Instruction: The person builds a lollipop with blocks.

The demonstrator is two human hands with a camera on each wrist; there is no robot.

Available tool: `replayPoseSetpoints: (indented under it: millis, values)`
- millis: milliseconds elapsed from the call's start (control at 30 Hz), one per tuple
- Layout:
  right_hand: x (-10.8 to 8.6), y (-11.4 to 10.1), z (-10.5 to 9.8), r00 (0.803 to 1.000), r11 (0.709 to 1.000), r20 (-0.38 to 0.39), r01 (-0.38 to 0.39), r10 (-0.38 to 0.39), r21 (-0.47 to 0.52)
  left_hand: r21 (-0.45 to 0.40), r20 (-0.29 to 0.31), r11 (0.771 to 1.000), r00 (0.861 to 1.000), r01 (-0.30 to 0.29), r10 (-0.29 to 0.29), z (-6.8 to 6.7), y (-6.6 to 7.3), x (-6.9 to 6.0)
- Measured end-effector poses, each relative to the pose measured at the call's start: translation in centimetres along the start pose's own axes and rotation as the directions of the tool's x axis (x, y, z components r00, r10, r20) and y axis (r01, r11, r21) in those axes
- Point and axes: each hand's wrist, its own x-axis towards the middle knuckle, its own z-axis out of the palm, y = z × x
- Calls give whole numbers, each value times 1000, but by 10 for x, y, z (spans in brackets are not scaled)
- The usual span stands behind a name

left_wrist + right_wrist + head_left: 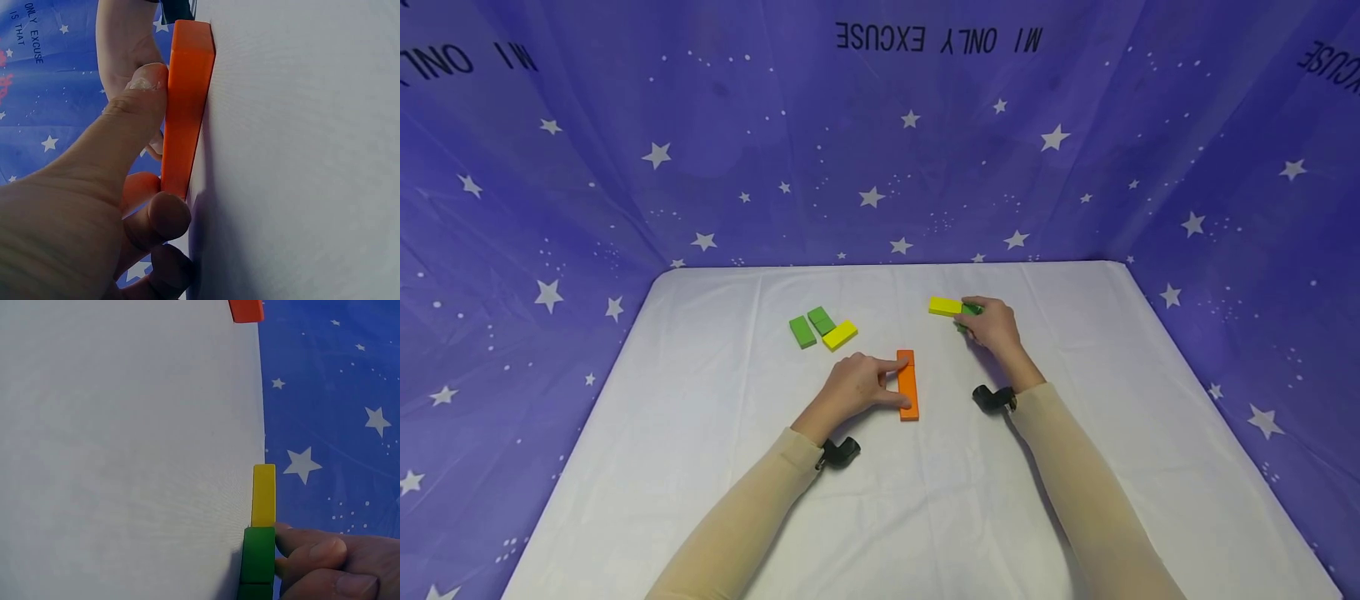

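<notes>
My left hand [859, 385] lies beside a line of orange blocks [907, 385], a short one at the far end and a longer one nearer. Its thumb and index finger press on their tops. In the left wrist view, the thumb touches the long orange block [187, 100], while other fingers curl below. Farther right, my right hand [994, 323] holds green blocks [972, 309] between thumb and fingers, partly covering them. Touching their left end is a yellow block [945, 306]. The right wrist view shows the green blocks [257, 556] flat on the cloth.
Left of the orange line lie a green block [802, 332], smaller green pieces [822, 319] and a yellow block [840, 335] close together. A white cloth covers the table [715, 467]. Blue starry curtains [820, 150] rise at its back and sides.
</notes>
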Motion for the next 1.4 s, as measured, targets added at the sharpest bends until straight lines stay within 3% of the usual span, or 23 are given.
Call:
replayPoseSetpoints:
  millis: [400, 733, 933, 1400]
  values:
    - [0, -7, 0, 1000, 992, -6, -2, 1, -127, 2, -3, 1000, 1000, -3, 3, 1, 1, 0]
    - [1, -8, 3, 1000, 990, -7, -9, 8, -141, 2, -4, 1000, 1000, 5, -5, 1, 0, -1]
    - [1, -5, 2, 1000, 982, -10, 25, -28, -185, -1, 3, 1000, 1000, 0, 0, 2, -1, 0]
    - [-9, -4, 0, 993, 980, -7, 111, -114, -163, 11, -25, 1000, 999, -20, 21, 2, -1, 0]
